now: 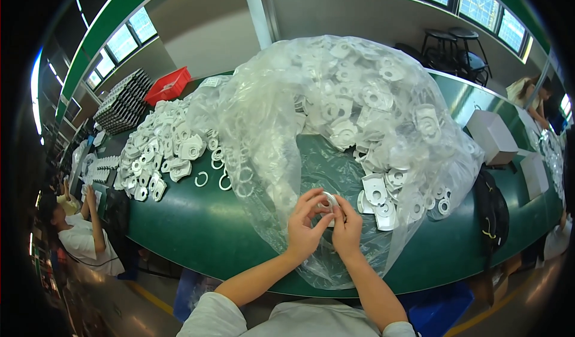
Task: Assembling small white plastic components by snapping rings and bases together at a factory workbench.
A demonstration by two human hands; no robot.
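Over the front of the table, my left hand point(305, 226) and my right hand point(347, 228) meet with fingers bent around a small white plastic ring point(329, 197). Fingers cover much of it, so its full shape is hidden. Beneath them spreads the mouth of a large clear plastic bag point(263, 115). Just right of my hands, a pile of white plastic plates with round holes point(375, 188) spills out of that bag. To the left, several loose white rings point(201, 179) lie on the green tabletop point(185, 223).
More white parts point(157, 142) are heaped at the left, before a red bin point(168, 86) and stacked dark trays point(124, 102). A white box point(491, 136) and a black bag point(493, 208) are on the right. Another person point(87, 238) sits at the left; stools point(458, 49) stand behind.
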